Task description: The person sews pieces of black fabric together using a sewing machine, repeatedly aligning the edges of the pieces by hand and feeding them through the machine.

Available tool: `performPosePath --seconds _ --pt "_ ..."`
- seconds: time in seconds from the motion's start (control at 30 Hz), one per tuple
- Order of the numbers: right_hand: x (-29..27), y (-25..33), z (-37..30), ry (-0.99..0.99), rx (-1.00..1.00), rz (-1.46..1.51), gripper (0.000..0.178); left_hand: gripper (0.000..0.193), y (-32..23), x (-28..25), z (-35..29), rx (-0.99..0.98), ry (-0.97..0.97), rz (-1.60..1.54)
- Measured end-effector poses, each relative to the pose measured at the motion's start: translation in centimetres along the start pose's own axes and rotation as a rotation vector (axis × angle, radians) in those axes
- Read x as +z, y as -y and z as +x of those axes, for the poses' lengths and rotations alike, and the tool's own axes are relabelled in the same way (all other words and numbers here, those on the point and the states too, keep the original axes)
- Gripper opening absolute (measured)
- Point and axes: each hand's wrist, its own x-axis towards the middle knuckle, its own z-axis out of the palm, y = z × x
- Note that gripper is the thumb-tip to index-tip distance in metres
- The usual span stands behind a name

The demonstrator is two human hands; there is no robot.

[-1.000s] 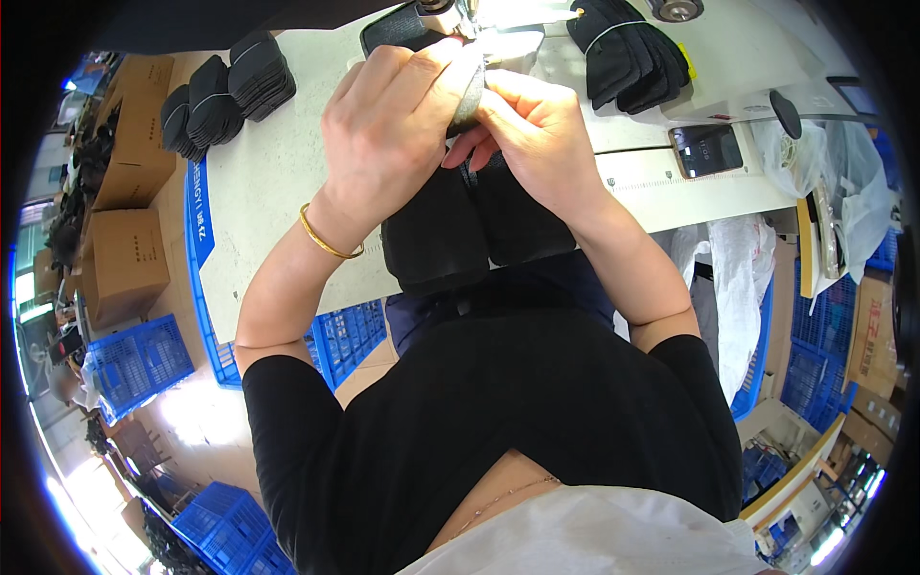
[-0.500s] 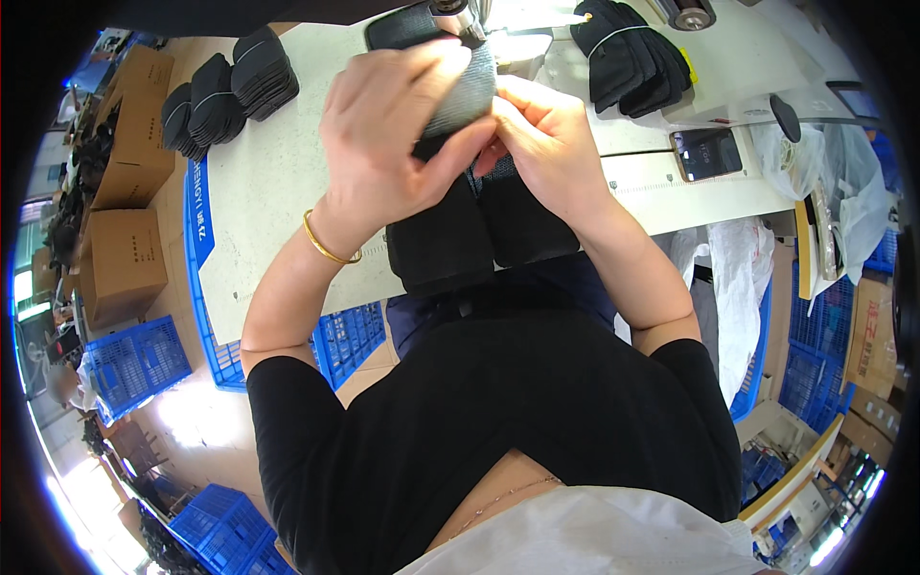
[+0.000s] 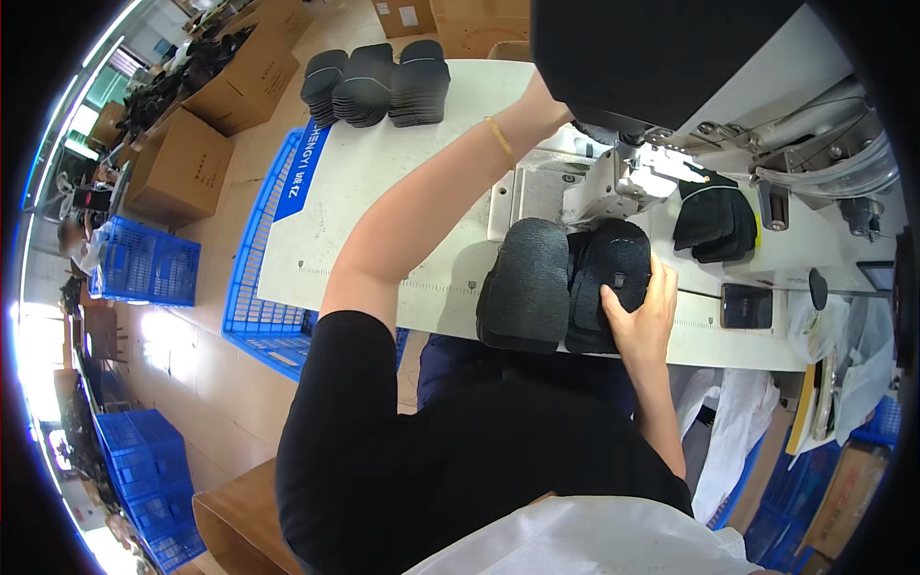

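Right pile (image 3: 618, 249) gripped at its edge by right hand (image 3: 644, 309); left hand hidden

Three stacks of black pieces (image 3: 364, 88) are seen at the far left of the counter (image 3: 345, 187), well apart from the right hand. The left forearm (image 3: 412, 225) is extended up and to the right across the counter; a gold bracelet (image 3: 498, 141) is worn near the wrist. The left hand is concealed by the black machine head (image 3: 661, 57); whether it is spread, closed or holding anything cannot be told. Near the counter's front edge, the left pile (image 3: 527, 283) of dark rounded pads is set just beside the right pile and is not touched by the right hand. The right pile, of similar pads, is taken from its right side: the thumb is laid over the upper face, the fingers along the right edge, so that a narrow hold is formed. The right forearm (image 3: 659, 407) is brought in from below. Further right, a banded bundle (image 3: 711, 220) of black pieces is placed beside the machine, and a dark phone (image 3: 747, 307) is laid flat.
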Motion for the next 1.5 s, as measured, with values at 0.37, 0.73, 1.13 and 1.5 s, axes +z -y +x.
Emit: performPosePath --seconds 0.37,0.73,1.13,1.5 --pt "0.3 -0.5 0.2 -0.177 -0.245 -0.051 0.063 0.088 -7.7 1.0 -17.9 -0.337 0.358 1.073" --pt "-1.8 0.1 1.3 -0.501 -0.121 0.774 0.028 0.060 -9.1 3.9 -15.4 -0.227 -0.208 0.362" --pt "-2.6 4.7 4.2 0.215 0.068 1.001 0.008 0.017 -8.8 4.5 -13.5 -0.394 -0.545 -0.193" --pt "-2.4 4.8 3.2 0.111 0.125 1.006 0.005 0.021 -7.5 4.1 -13.0 -0.425 -0.492 -0.145"
